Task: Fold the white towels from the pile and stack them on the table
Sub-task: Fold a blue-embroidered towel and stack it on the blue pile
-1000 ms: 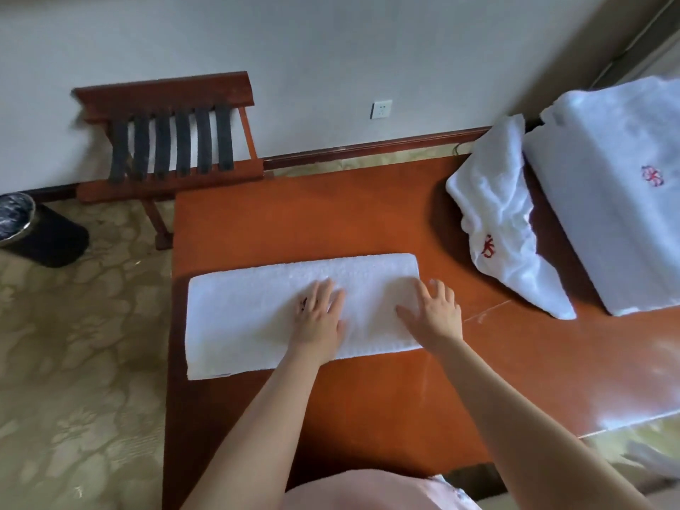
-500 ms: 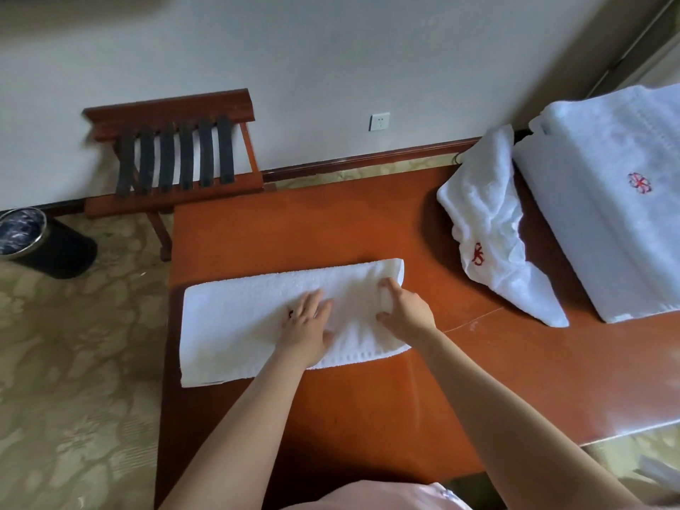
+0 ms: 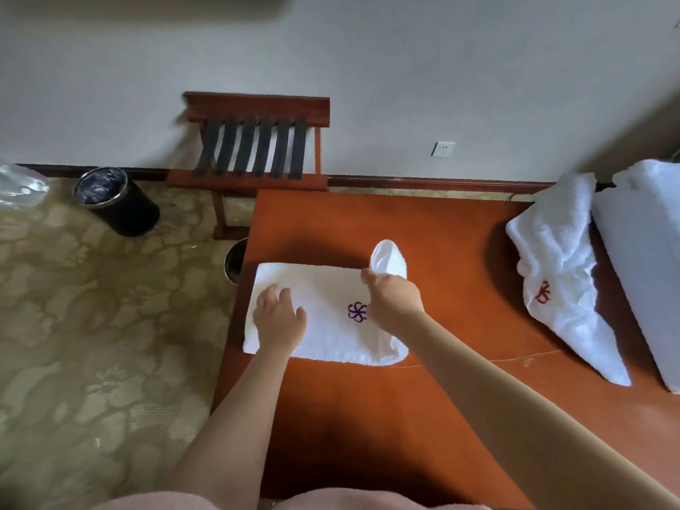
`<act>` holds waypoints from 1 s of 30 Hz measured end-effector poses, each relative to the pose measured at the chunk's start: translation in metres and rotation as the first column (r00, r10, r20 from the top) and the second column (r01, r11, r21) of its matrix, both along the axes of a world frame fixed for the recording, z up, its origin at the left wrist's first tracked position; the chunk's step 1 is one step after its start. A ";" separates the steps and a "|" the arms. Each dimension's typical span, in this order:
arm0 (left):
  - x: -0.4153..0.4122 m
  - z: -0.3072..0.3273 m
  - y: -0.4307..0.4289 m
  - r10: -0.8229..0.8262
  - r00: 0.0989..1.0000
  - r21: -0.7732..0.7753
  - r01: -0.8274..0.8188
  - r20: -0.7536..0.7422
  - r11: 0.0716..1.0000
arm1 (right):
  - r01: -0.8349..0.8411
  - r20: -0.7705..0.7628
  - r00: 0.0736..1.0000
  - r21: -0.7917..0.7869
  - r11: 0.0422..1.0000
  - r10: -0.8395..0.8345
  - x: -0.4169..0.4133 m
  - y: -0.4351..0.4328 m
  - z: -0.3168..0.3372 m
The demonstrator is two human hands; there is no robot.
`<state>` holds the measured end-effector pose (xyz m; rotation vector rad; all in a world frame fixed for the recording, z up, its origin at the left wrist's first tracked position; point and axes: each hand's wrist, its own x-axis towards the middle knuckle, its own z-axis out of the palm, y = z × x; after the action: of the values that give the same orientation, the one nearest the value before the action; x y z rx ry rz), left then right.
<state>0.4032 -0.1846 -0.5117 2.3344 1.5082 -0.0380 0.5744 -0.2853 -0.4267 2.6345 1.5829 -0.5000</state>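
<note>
A white towel (image 3: 323, 288) with a purple flower emblem lies at the left end of the orange-brown table (image 3: 423, 233). My left hand (image 3: 277, 318) presses flat on its left part. My right hand (image 3: 395, 300) grips the towel's right end, which is lifted and turned over toward the left, standing up above my fingers. A loose white towel (image 3: 559, 266) with a red emblem lies crumpled at the right. Beside it, at the far right edge, sits a pile of white towels (image 3: 644, 252).
A wooden luggage rack (image 3: 257, 149) with dark straps stands against the wall behind the table's left corner. A black waste bin (image 3: 117, 200) sits on the patterned carpet at left. Another dark bin (image 3: 235, 263) peeks out by the table's left edge.
My right hand took hold of the towel's right end and lifted it over toward the left, exposing the purple emblem. My left hand slid left along the towel. The camera turned left.
</note>
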 end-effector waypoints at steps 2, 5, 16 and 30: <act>-0.019 -0.001 0.017 0.122 0.992 -0.027 -0.122 -0.010 0.992 | -0.033 0.062 0.997 -0.069 0.997 0.038 -0.006 0.009 -0.005; -0.036 -0.006 0.036 0.254 0.967 -0.121 -0.251 0.015 0.960 | -0.046 0.119 0.991 -0.134 0.990 0.062 -0.007 0.018 -0.009; -0.027 -0.011 0.045 0.099 0.966 -0.371 -0.003 0.239 0.928 | -0.020 0.107 0.993 -0.213 0.977 0.043 0.000 0.020 -0.010; -0.024 0.002 0.032 -0.013 0.944 -0.250 0.101 0.330 0.963 | 0.135 0.097 0.988 -0.120 0.984 -0.124 0.026 -0.031 -0.013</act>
<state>0.3788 -0.1523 -0.5092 2.0519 1.1932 0.1207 0.6006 -0.3166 -0.4402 2.6357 1.3161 -0.4641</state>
